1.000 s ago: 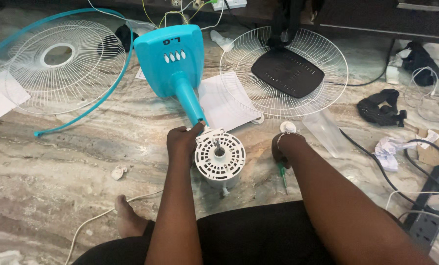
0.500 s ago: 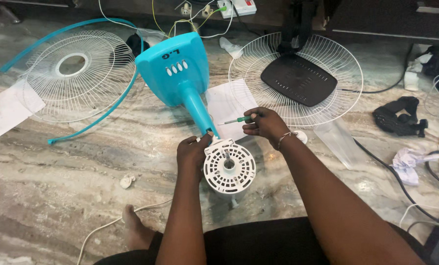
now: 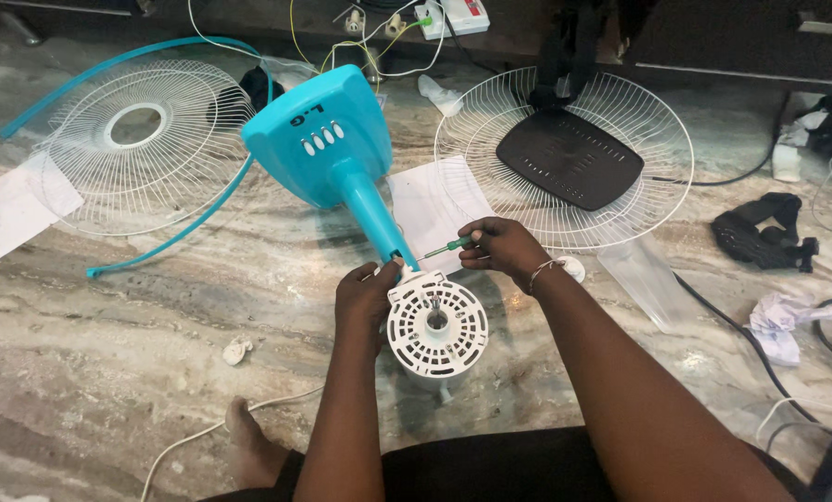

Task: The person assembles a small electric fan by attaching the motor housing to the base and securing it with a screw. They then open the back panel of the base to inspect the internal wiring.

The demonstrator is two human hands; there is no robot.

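Note:
A turquoise fan base (image 3: 318,135) with a sloping neck lies on the marble floor. Its neck meets a white round vented motor housing (image 3: 436,327) in front of me. My left hand (image 3: 367,296) grips the left side of that housing, beside the joint. My right hand (image 3: 500,246) holds a green-handled screwdriver (image 3: 446,247), whose tip points left at the joint between neck and housing. A bracelet sits on my right wrist.
A white wire fan grille with a turquoise rim (image 3: 137,139) lies at the left. A second grille (image 3: 658,191) at the right holds a black flat device (image 3: 569,158). White paper (image 3: 435,209), cables, a power strip (image 3: 449,14), black cloth (image 3: 760,232) and my bare foot (image 3: 249,442) surround me.
My right hand rose from the floor beside the housing, picked up the screwdriver and brought its tip to the neck joint. My left hand stayed on the housing.

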